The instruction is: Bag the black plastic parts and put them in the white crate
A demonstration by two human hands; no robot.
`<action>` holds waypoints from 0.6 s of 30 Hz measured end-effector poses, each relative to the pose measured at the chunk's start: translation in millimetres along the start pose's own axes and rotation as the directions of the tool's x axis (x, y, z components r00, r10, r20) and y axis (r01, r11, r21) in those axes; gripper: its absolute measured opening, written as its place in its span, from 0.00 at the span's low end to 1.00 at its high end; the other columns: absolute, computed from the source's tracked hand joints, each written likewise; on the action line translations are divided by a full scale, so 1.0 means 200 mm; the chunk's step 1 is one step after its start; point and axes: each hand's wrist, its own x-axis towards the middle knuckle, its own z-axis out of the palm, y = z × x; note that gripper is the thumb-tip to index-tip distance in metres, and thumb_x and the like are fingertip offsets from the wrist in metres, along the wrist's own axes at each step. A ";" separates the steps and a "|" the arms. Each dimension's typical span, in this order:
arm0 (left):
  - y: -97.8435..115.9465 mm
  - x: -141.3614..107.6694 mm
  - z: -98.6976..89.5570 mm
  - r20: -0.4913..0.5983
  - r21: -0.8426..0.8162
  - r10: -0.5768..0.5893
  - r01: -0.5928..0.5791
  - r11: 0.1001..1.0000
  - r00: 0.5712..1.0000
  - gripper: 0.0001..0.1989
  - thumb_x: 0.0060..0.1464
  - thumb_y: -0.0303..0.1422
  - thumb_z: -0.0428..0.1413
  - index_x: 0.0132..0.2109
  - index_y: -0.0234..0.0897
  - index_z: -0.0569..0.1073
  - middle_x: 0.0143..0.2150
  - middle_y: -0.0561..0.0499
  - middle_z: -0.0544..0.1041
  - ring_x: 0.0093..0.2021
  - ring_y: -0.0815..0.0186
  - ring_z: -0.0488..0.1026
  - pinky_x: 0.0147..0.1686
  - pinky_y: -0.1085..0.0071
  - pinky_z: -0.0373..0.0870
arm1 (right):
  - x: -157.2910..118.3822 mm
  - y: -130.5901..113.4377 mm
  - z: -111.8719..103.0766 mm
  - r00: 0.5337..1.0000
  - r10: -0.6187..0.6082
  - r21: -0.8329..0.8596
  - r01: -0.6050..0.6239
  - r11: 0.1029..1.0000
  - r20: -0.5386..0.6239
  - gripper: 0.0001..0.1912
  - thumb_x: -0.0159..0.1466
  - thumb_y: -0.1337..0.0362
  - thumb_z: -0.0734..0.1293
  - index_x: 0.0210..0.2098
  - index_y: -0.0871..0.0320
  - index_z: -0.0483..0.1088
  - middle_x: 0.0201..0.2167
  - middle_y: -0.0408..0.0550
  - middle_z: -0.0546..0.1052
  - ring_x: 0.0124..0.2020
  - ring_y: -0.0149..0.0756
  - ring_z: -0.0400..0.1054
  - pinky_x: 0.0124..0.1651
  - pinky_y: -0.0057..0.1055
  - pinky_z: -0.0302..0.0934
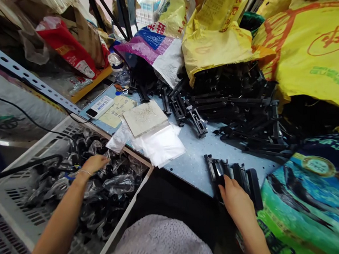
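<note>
Over the white crate (143,184) at the lower left is my left hand (94,164), its fingers bent together; whether it holds anything is too small to tell. Below it lie black parts in clear plastic wrap (119,183). At the table's front edge my right hand (234,193) has its thumb and fingers on one of several black plastic parts (213,167) lying side by side. Clear plastic bags (164,144) lie by the table edge, partly under a beige square pad (145,118). Loose black parts (197,121) are spread farther back.
Yellow sacks (319,48) with black parts spilling out stand at the back. A green and blue sack (313,201) borders the table on the right. A white device (100,107) with a cable lies by a metal shelf rail (32,78) at the left.
</note>
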 end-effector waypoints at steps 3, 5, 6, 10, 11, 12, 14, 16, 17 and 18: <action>0.38 -0.01 0.27 0.065 -0.096 0.387 -0.381 0.920 0.920 0.16 0.62 0.41 0.51 0.36 0.37 0.79 0.32 0.49 0.79 0.33 0.63 0.75 0.36 0.69 0.71 | 0.08 -0.01 0.05 1.000 -0.007 0.361 0.006 0.933 0.003 0.19 0.67 0.61 0.59 0.54 0.62 0.68 0.47 0.60 0.74 0.44 0.50 0.73 0.43 0.43 0.68; 0.63 -0.01 0.46 -0.088 0.002 0.642 -0.644 0.765 0.762 0.13 0.61 0.39 0.53 0.42 0.36 0.78 0.44 0.44 0.78 0.44 0.59 0.74 0.47 0.63 0.70 | 0.14 -0.05 0.09 0.997 -0.003 0.696 -0.047 0.716 0.071 0.20 0.66 0.57 0.62 0.54 0.58 0.69 0.49 0.57 0.75 0.47 0.48 0.72 0.45 0.41 0.68; 0.74 0.00 0.54 -0.123 0.069 0.698 -0.696 0.715 0.705 0.11 0.61 0.37 0.54 0.42 0.35 0.77 0.47 0.41 0.77 0.46 0.57 0.73 0.49 0.61 0.70 | 0.16 -0.08 0.10 0.991 -0.002 0.822 -0.110 0.558 0.134 0.21 0.65 0.55 0.63 0.55 0.57 0.69 0.49 0.55 0.75 0.46 0.46 0.72 0.44 0.40 0.69; 0.90 0.14 0.63 -0.168 0.001 0.653 -0.663 0.749 0.738 0.07 0.57 0.29 0.57 0.31 0.34 0.75 0.38 0.44 0.75 0.39 0.62 0.71 0.42 0.64 0.70 | 0.18 -0.22 0.07 0.956 -0.068 0.958 -0.286 -0.019 0.284 0.23 0.61 0.53 0.69 0.53 0.54 0.71 0.45 0.49 0.78 0.39 0.38 0.73 0.37 0.32 0.68; 0.89 0.19 0.61 -0.142 -0.111 0.601 -0.616 0.780 0.786 0.07 0.55 0.31 0.59 0.29 0.34 0.74 0.35 0.47 0.74 0.36 0.64 0.71 0.38 0.67 0.69 | 0.18 -0.25 0.05 0.956 -0.093 0.951 -0.288 -0.116 0.279 0.21 0.60 0.54 0.71 0.51 0.55 0.73 0.44 0.49 0.79 0.37 0.37 0.73 0.36 0.31 0.68; 0.88 0.23 0.58 -0.085 -0.246 0.547 -0.549 0.799 0.833 0.08 0.53 0.32 0.61 0.28 0.34 0.74 0.32 0.49 0.73 0.33 0.66 0.70 0.35 0.69 0.68 | 0.19 -0.29 0.02 0.955 -0.122 0.936 -0.291 -0.197 0.271 0.20 0.60 0.56 0.72 0.49 0.55 0.74 0.43 0.49 0.79 0.36 0.36 0.73 0.36 0.31 0.68; 0.84 0.29 0.53 0.075 -0.480 0.466 -0.378 0.792 0.882 0.09 0.49 0.35 0.62 0.29 0.34 0.74 0.28 0.52 0.72 0.28 0.69 0.68 0.29 0.73 0.65 | 0.21 -0.37 -0.02 0.945 -0.198 0.897 -0.314 -0.312 0.262 0.17 0.59 0.58 0.72 0.47 0.55 0.75 0.44 0.50 0.79 0.36 0.36 0.74 0.37 0.31 0.69; 0.82 0.32 0.49 0.174 -0.593 0.439 -0.262 0.761 0.882 0.10 0.47 0.35 0.62 0.33 0.33 0.73 0.27 0.54 0.73 0.26 0.70 0.68 0.26 0.75 0.62 | 0.26 -0.45 -0.04 0.927 -0.283 0.862 -0.343 -0.374 0.247 0.16 0.59 0.58 0.72 0.46 0.56 0.75 0.45 0.52 0.79 0.36 0.36 0.74 0.37 0.32 0.70; 0.82 0.32 0.49 0.175 -0.623 0.435 -0.243 0.744 0.883 0.11 0.46 0.35 0.63 0.34 0.34 0.72 0.26 0.54 0.73 0.25 0.71 0.68 0.26 0.75 0.62 | 0.29 -0.49 -0.05 0.918 -0.319 0.850 -0.355 -0.389 0.237 0.16 0.60 0.58 0.72 0.46 0.56 0.76 0.46 0.52 0.79 0.36 0.37 0.75 0.37 0.32 0.70; 0.82 0.32 0.49 0.154 -0.644 0.434 -0.243 0.725 0.888 0.13 0.44 0.35 0.64 0.35 0.34 0.70 0.26 0.55 0.73 0.25 0.71 0.68 0.26 0.76 0.62 | 0.31 -0.53 -0.05 0.909 -0.349 0.843 -0.363 -0.396 0.228 0.16 0.60 0.58 0.72 0.46 0.57 0.76 0.47 0.53 0.79 0.36 0.37 0.75 0.37 0.32 0.70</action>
